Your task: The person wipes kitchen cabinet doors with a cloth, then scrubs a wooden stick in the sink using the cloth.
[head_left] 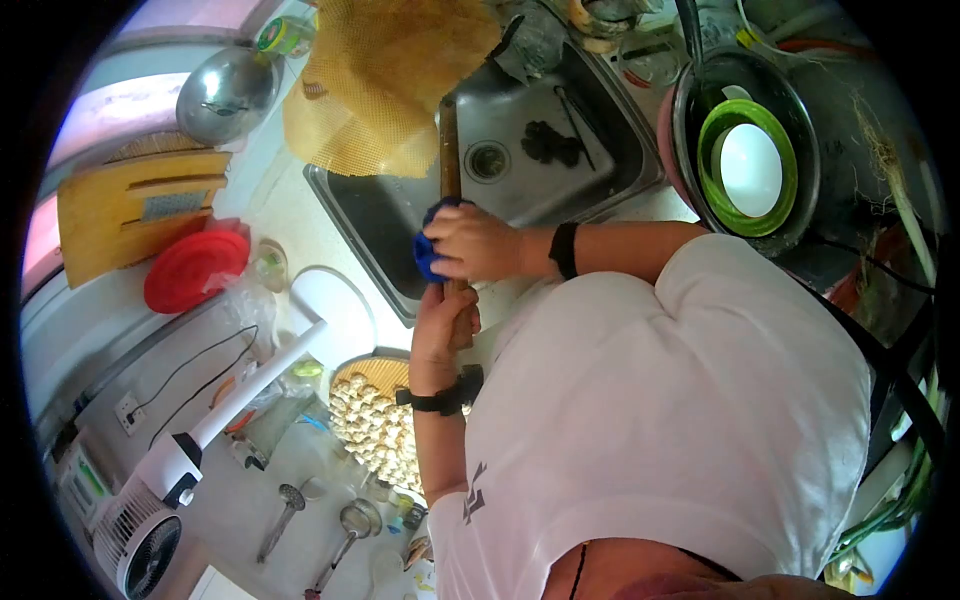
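A long wooden stick [449, 150] reaches over the edge of the metal sink [400, 205]. Fingers of my right hand [478, 243] are wrapped round a blue cloth [425, 258], which lies against the stick. Just below it, my left hand [440, 322] grips the stick near its lower end. A yellow mesh sheet [370, 90] hangs beside the far end of the stick, over the sink's left side. Dark, wet-looking clumps [550, 143] and a thin dark tool [574, 125] lie in the basin.
Right of the sink, a large metal basin [812, 150] holds a green bowl [707, 150] and a white bowl [751, 170]. A red lid [197, 270], wooden board [85, 225] and metal bowl [228, 95] stand at left. Below are a tray of pale dumpling-like pieces [375, 425] and a white fan [150, 540].
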`<state>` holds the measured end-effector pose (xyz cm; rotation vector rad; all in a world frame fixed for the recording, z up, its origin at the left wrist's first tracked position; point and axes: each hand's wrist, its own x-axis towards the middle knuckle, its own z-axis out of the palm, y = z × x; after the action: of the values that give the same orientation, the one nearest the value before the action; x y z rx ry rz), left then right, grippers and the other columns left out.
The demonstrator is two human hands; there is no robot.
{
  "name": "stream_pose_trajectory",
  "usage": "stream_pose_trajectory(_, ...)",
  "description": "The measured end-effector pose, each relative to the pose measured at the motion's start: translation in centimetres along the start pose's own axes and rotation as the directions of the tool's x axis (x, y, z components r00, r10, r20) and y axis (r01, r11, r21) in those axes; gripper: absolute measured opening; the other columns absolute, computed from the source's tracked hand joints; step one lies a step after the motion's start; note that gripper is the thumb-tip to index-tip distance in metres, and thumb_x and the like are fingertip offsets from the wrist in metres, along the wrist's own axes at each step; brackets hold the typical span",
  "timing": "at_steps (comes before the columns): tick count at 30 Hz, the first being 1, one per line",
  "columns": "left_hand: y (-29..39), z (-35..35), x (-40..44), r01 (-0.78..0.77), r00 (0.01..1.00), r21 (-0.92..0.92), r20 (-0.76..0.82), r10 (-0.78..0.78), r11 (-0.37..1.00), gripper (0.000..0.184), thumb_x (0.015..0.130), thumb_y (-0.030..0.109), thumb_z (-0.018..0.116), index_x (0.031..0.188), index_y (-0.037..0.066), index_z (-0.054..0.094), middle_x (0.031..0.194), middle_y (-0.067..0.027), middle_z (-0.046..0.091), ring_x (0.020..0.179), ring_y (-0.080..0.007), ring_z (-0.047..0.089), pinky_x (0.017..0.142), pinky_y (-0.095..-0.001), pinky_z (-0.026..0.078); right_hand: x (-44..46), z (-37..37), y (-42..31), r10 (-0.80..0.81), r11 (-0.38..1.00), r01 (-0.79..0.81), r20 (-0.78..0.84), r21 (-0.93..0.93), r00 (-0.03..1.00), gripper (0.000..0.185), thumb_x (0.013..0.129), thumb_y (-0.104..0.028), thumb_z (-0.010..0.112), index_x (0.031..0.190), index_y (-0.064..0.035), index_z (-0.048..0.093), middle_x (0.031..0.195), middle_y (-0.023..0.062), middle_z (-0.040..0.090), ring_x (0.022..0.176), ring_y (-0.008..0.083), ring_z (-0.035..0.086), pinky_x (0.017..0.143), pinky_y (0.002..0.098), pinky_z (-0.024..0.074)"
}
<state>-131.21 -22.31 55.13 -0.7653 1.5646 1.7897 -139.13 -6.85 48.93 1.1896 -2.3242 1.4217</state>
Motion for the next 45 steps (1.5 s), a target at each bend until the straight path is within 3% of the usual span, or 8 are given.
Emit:
stream_pose_trajectory(3, 1.4, 0.6, -1.7, -0.008, 1.0, 0.063, 0.026, 0.007, 0.998, 0.032, 0.081, 0.012, 0.061, 0.108, 0.001, 0.05, 0.079, -0.0075, 0.057, 0.057, -0.016, 0.055, 0.047, -0.0277, 0.044, 0.5, 0.0, 3.7, -0.11, 0.967, 0.103, -0.017, -0.234, 0.994, 0.015, 0.08, -0.025, 0.058, 0.076, -0.0107, 0.062, 0.093, 0.0066, 0.059, 0.098, 0.0279, 0.053, 0.081, 0.0397, 0.0418)
stream_pose_trajectory(5, 1.9, 1.3, -2.9, -0.011, 1.0, 0.091, 0.029, 0.008, 0.996, 0.038, 0.079, 0.011, 0.063, 0.112, -0.002, 0.048, 0.076, -0.0049, 0.054, 0.054, -0.0152, 0.053, 0.048, -0.0267, 0.043, 0.6, 1.0, 8.0, 0.161, 0.972, -0.154, 0.028, -0.179, 0.987, 0.022, 0.083, -0.032, 0.058, 0.085, -0.0145, 0.072, 0.107, 0.006, 0.062, 0.108, 0.0271, 0.051, 0.089, 0.0452, 0.0385)
stream_pose_trajectory(11, 2.5, 2.0, -6.7, 0.005, 0.999, 0.066, 0.032, -0.007, 0.998, 0.04, 0.079, 0.011, 0.063, 0.114, -0.001, 0.048, 0.078, -0.0054, 0.054, 0.054, -0.0141, 0.053, 0.047, -0.0252, 0.042, 0.6, 1.2, 17.2, 0.318, 0.904, -0.331, -0.092, -0.271, 0.943, 0.036, 0.082, -0.039, 0.055, 0.096, -0.0095, 0.073, 0.122, 0.0088, 0.058, 0.117, 0.0306, 0.046, 0.097, 0.0478, 0.0349)
stream_pose_trajectory(18, 2.3, 1.3, -7.6, 0.028, 0.995, -0.071, 0.097, -0.021, 0.997, 0.04, 0.078, 0.014, 0.064, 0.113, 0.0, 0.048, 0.079, -0.0067, 0.056, 0.053, -0.0141, 0.053, 0.046, -0.0248, 0.041, 2.3, 0.7, 16.0, 0.642, 0.734, -0.662, -0.163, -0.15, 0.749, 0.035, 0.079, -0.035, 0.06, 0.091, -0.0031, 0.068, 0.105, 0.0196, 0.058, 0.103, 0.0379, 0.049, 0.094, 0.0481, 0.04)
stream_pose_trajectory(27, 2.0, -0.7, -3.2, -0.03, 0.993, -0.23, 0.105, 0.056, 0.973, 0.047, 0.078, 0.02, 0.062, 0.118, -0.002, 0.05, 0.086, -0.009, 0.055, 0.055, -0.014, 0.048, 0.044, -0.0248, 0.039, 1.7, 3.1, 1.8, 0.366, 0.927, -0.327, -0.251, 0.183, 0.896, 0.023, 0.08, -0.019, 0.063, 0.094, -0.0034, 0.055, 0.092, 0.0174, 0.055, 0.09, 0.0383, 0.053, 0.08, 0.0465, 0.0434)
stream_pose_trajectory(31, 3.0, -0.4, -2.8, -0.042, 0.995, -0.167, 0.084, 0.057, 0.985, 0.041, 0.078, 0.019, 0.062, 0.112, 0.0, 0.051, 0.087, -0.0083, 0.055, 0.055, -0.0139, 0.049, 0.045, -0.0248, 0.039, 1.9, 1.5, -1.3, 0.273, 0.935, -0.225, -0.152, 0.274, 0.95, 0.017, 0.079, -0.016, 0.061, 0.089, -0.0044, 0.055, 0.091, 0.0187, 0.057, 0.085, 0.0395, 0.057, 0.076, 0.0473, 0.0464)
stream_pose_trajectory(41, 3.0, 1.4, -6.4, -0.021, 0.993, -0.05, 0.112, 0.026, 0.999, 0.045, 0.078, 0.017, 0.064, 0.116, 0.0, 0.048, 0.081, -0.0065, 0.055, 0.055, -0.0144, 0.053, 0.048, -0.0259, 0.043, 2.8, 2.3, 15.5, 0.619, 0.765, -0.642, -0.223, -0.042, 0.753, 0.025, 0.084, -0.023, 0.055, 0.097, -0.0021, 0.058, 0.096, 0.0213, 0.059, 0.091, 0.0397, 0.058, 0.081, 0.0483, 0.0478)
stream_pose_trajectory(45, 2.5, 0.8, -7.0, 0.004, 0.994, -0.079, 0.108, 0.005, 0.997, 0.045, 0.079, 0.018, 0.065, 0.116, 0.001, 0.048, 0.082, -0.0065, 0.055, 0.055, -0.0145, 0.053, 0.047, -0.0252, 0.042, 3.0, 0.3, 17.4, 0.704, 0.693, -0.718, -0.275, 0.063, 0.655, 0.036, 0.085, -0.027, 0.056, 0.112, -0.0035, 0.058, 0.111, 0.0235, 0.055, 0.106, 0.0404, 0.053, 0.088, 0.0477, 0.0459)
